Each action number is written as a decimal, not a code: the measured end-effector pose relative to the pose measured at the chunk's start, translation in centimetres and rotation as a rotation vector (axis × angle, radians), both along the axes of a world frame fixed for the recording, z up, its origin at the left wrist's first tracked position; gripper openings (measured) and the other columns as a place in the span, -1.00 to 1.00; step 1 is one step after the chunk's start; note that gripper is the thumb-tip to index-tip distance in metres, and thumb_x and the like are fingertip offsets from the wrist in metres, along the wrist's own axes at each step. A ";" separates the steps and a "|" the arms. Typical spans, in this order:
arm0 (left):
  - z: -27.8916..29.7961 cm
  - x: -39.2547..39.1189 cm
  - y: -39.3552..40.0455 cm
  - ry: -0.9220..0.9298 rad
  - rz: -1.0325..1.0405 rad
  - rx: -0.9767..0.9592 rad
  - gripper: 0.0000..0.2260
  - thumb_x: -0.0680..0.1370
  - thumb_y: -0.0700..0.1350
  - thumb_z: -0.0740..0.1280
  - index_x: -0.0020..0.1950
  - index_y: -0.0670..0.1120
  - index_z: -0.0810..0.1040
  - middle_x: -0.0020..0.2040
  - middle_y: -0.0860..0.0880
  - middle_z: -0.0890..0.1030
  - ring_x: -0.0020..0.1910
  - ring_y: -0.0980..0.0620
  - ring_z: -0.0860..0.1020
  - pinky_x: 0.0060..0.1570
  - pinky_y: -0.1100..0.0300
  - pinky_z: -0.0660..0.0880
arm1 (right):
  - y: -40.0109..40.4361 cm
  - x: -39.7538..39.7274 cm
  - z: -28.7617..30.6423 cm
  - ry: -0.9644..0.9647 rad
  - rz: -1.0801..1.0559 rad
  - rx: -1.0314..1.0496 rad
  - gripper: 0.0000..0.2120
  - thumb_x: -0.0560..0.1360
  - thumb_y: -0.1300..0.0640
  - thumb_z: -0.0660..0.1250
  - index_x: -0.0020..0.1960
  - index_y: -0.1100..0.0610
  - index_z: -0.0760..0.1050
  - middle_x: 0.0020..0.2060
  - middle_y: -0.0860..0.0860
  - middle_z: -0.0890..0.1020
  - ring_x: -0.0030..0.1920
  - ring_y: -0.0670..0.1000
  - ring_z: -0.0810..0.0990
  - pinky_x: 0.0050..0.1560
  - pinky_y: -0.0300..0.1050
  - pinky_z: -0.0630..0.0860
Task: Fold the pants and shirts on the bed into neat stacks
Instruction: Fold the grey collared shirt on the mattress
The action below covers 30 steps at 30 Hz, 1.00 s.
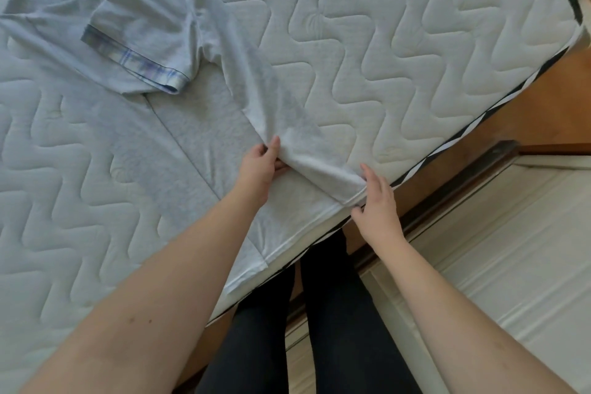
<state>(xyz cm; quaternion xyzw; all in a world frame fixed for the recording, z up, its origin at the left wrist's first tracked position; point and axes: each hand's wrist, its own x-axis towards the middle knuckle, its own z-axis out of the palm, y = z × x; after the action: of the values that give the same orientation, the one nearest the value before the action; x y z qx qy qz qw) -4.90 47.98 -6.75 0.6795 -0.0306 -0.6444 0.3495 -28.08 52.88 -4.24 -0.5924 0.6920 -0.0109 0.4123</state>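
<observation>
Two bare forearms reach forward from the bottom of the view, with dark-trousered legs [323, 323] standing between them against the edge of the bed [415, 51]. The left hand [260, 169] pinches a raised ridge of the pale grey shirt [204, 125], thumb on top and fingers tucked beneath the cloth. The right hand [377, 205] grips the shirt's hem where it meets the mattress edge, thumb and fingers closed on the seam. Between the two hands the fabric is lifted into a straight crease, and this looks like the way to draw one side of the shirt over toward the middle for a lengthwise fold. The shirt itself lies spread on the quilted mattress, its body running away from the hands and its checked-cuff sleeve [140, 64] well beyond the left hand. Holding at the hem and partway up the body likely keeps the fold line even. Judging from this, folding of this shirt has only begun; no finished stack is in sight. Beyond the right hand lies a wooden floor [543, 105].
</observation>
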 end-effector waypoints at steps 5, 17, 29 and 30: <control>0.5 -3.6 1.9 0.220 -0.226 -0.014 -0.70 0.55 -0.12 0.41 0.25 -0.18 0.52 0.19 -0.13 0.62 0.13 0.00 0.63 0.12 0.19 0.58 | 0.2 -0.5 -0.3 -0.112 -0.128 0.046 -0.37 0.50 0.35 0.28 0.49 -0.04 0.27 0.35 0.00 0.45 0.28 0.00 0.47 0.28 -0.10 0.43; 0.7 -5.2 5.3 -0.104 -0.145 0.000 -0.79 0.64 -0.07 0.27 0.23 -0.10 0.53 0.06 -0.05 0.65 -0.06 0.02 0.65 -0.19 0.25 0.61 | 0.5 0.7 -0.9 -0.199 -0.464 0.101 -0.81 0.53 0.10 0.39 0.10 -0.10 0.50 -0.04 -0.21 0.57 0.01 -0.13 0.56 -0.14 -0.31 0.42; 0.3 -6.4 7.8 -0.190 -0.346 0.138 -0.76 0.57 -0.08 0.39 0.06 -0.27 0.57 -0.16 -0.15 0.68 -0.27 0.00 0.68 -0.31 0.18 0.61 | 0.5 1.1 -1.2 -0.001 -0.589 0.133 -0.89 0.53 0.03 0.35 -0.17 -0.04 0.48 -0.19 -0.08 0.61 -0.15 -0.04 0.60 -0.21 -0.13 0.52; 0.3 -6.5 7.9 -0.202 -0.385 0.145 -0.74 0.57 -0.06 0.38 0.02 -0.27 0.57 -0.23 -0.13 0.68 -0.31 0.01 0.67 -0.30 0.13 0.63 | 0.7 1.1 -1.4 -0.004 -0.630 0.154 -0.90 0.53 0.05 0.34 -0.16 -0.02 0.50 -0.18 -0.05 0.64 -0.15 -0.02 0.63 -0.14 -0.05 0.58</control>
<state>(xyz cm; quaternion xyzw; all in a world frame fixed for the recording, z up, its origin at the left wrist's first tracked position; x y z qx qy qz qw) -11.35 55.87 -6.48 0.7456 -0.1481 -0.6283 0.1655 -27.01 53.54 -5.67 -0.3163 0.8392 -0.0869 0.4337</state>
